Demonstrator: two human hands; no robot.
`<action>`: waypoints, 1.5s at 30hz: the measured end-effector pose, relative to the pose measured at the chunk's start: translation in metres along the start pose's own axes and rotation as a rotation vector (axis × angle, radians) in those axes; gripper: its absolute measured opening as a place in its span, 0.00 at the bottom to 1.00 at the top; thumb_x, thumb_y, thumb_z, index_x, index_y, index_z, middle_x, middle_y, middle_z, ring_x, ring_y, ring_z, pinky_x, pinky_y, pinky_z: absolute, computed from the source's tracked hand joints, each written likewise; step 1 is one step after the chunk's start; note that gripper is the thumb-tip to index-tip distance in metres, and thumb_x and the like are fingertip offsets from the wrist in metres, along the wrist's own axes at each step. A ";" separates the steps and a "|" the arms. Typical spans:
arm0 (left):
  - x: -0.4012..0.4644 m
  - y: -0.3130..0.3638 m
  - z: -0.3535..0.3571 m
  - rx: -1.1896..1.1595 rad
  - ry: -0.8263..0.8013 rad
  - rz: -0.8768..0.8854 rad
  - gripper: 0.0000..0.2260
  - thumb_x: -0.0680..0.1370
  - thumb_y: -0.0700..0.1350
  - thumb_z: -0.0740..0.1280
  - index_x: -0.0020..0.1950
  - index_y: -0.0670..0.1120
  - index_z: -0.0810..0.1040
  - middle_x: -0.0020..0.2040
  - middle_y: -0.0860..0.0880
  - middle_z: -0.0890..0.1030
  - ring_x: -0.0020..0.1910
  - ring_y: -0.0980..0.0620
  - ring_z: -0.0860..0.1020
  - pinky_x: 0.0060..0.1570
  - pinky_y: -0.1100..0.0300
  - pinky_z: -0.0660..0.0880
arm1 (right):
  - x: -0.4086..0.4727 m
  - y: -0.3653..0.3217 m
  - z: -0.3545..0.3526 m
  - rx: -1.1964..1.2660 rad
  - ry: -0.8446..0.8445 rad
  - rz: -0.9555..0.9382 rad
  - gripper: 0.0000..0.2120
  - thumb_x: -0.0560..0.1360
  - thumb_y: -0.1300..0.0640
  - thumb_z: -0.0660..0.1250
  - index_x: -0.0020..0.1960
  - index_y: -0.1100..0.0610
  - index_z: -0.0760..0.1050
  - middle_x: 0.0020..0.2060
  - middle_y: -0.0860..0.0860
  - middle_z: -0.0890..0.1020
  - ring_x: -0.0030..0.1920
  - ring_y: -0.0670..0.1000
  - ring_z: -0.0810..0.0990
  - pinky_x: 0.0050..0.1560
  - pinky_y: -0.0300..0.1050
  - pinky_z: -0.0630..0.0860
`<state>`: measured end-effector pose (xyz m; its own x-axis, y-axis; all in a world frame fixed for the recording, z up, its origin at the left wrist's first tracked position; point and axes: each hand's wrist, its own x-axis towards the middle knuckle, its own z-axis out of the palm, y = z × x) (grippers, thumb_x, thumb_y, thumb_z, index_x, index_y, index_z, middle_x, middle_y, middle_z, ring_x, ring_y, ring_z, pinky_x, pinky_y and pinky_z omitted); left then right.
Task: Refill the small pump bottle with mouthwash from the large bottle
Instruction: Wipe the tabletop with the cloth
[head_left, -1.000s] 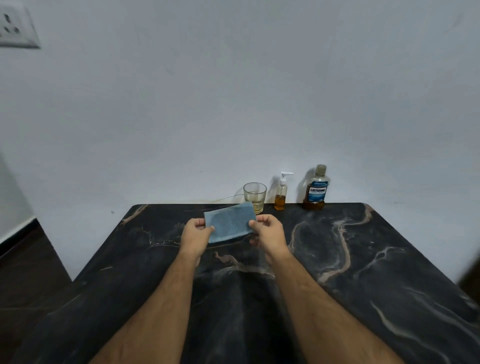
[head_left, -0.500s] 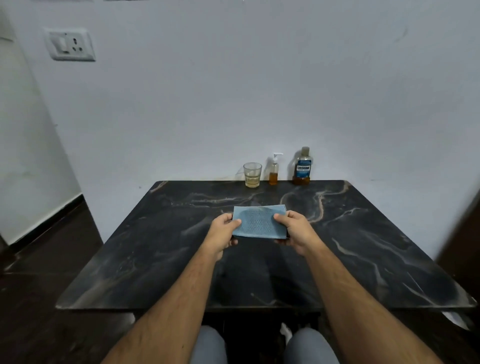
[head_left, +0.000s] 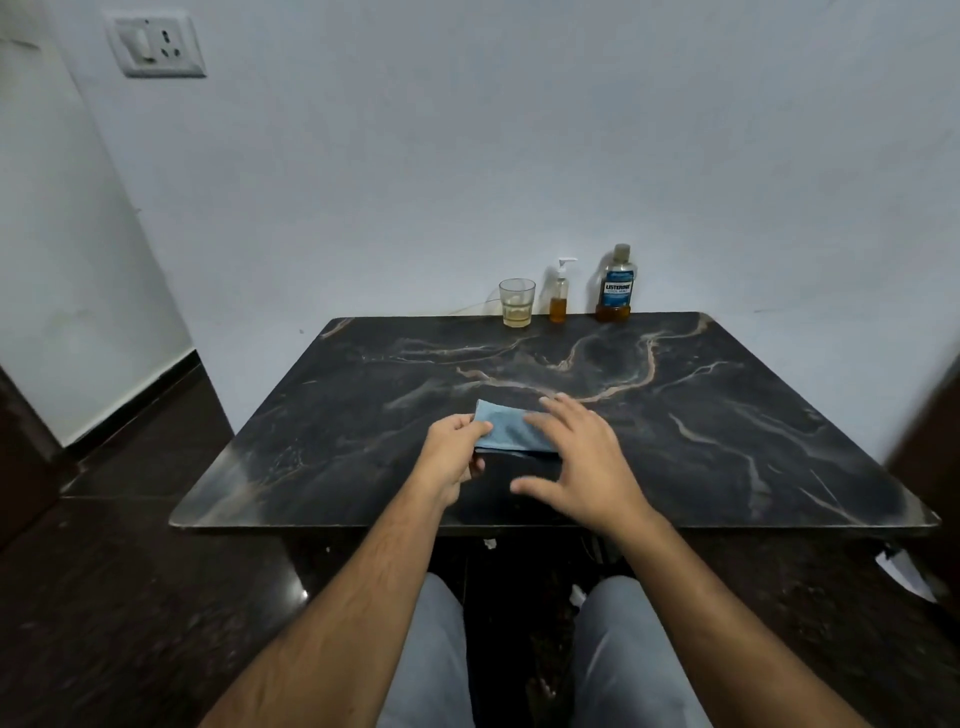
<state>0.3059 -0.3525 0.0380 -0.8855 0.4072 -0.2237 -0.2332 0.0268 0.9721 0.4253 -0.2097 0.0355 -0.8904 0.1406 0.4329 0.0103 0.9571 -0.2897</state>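
One large mouthwash bottle (head_left: 615, 286), one small pump bottle (head_left: 559, 293) and one glass (head_left: 517, 303) stand on one worktop (head_left: 727, 415). One blue cloth (head_left: 506, 431), two hands: left hand (head_left: 451, 457), right hand (head_left: 582, 457). One wall socket (head_left: 155, 44).

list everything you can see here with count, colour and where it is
large bottle: 1, clear with blue label and amber liquid low down, far edge of table, rightmost of the row
small pump bottle: 1, clear with white pump, amber liquid in lower part, between glass and large bottle
glass: 1, clear, a little pale liquid at the bottom, left of the pump bottle
cloth: 1, blue, folded, near middle of table
table: 1, black marble look with tan veins, against the wall
wall socket: 1, white, upper left on wall
wall: white
floor: dark
legs: 2, grey trousers, under near edge
left hand: 1, grip pinching the cloth's left edge
right hand: 1, fingers spread over the cloth's right side
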 end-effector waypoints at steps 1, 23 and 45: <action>-0.001 0.001 0.000 -0.021 -0.011 -0.027 0.05 0.79 0.39 0.65 0.47 0.44 0.79 0.37 0.48 0.79 0.28 0.57 0.74 0.24 0.66 0.68 | -0.003 -0.002 0.004 -0.096 -0.048 -0.045 0.35 0.68 0.37 0.72 0.71 0.49 0.71 0.74 0.50 0.69 0.77 0.54 0.60 0.76 0.58 0.53; 0.040 -0.016 -0.169 0.925 0.451 0.416 0.12 0.80 0.53 0.65 0.57 0.49 0.83 0.54 0.50 0.85 0.54 0.48 0.80 0.55 0.53 0.75 | -0.013 0.018 0.029 -0.235 -0.505 0.131 0.40 0.71 0.30 0.43 0.79 0.46 0.57 0.81 0.51 0.51 0.80 0.54 0.45 0.77 0.57 0.48; 0.068 -0.043 -0.202 1.467 0.271 0.089 0.26 0.84 0.57 0.44 0.81 0.51 0.52 0.82 0.46 0.50 0.80 0.43 0.46 0.77 0.40 0.46 | 0.092 -0.002 0.101 -0.225 -0.565 0.213 0.37 0.77 0.30 0.38 0.81 0.46 0.46 0.81 0.52 0.43 0.80 0.55 0.39 0.77 0.59 0.41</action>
<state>0.1743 -0.5102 -0.0332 -0.9588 0.2840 -0.0079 0.2797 0.9482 0.1507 0.2970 -0.2248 -0.0103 -0.9602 0.2370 -0.1480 0.2538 0.9613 -0.1073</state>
